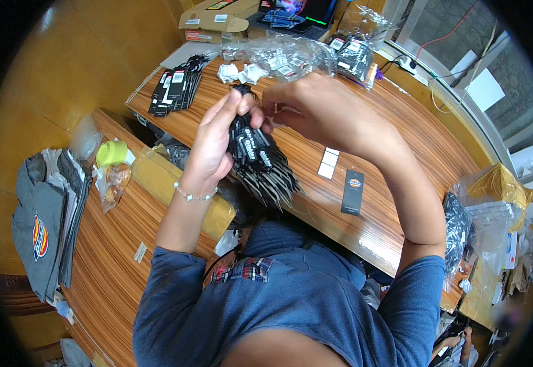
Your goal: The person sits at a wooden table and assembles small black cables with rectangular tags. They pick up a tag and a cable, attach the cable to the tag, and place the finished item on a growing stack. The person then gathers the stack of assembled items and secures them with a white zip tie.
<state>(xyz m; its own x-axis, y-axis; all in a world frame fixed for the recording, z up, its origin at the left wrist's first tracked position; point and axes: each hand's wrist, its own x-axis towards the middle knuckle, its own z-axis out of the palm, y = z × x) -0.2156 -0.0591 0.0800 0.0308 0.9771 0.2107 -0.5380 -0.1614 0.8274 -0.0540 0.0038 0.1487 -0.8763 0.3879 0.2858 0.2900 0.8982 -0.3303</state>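
Note:
My left hand (pixel 214 137) is closed around the upper end of a thick bundle of black hang tags (pixel 259 156). The tags fan out downward over the table's front edge, and dark strings bunch at their top. Close beside that top end, my right hand (pixel 306 105) has its fingers curled in a pinch; what lies between them is hidden. On the wood-grain table (pixel 395 165) to the right lie a single black hang tag (pixel 352 192) and a short strip of white labels (pixel 328 163).
Fanned black tags with white stickers (pixel 176 85) lie at the back left. Crumpled white paper (pixel 242 73) and clear plastic bags (pixel 285 55) sit behind my hands. Folded grey garments (pixel 40 214) and green tape (pixel 112 153) are on the left. A plastic-wrapped bundle (pixel 456 226) stands right.

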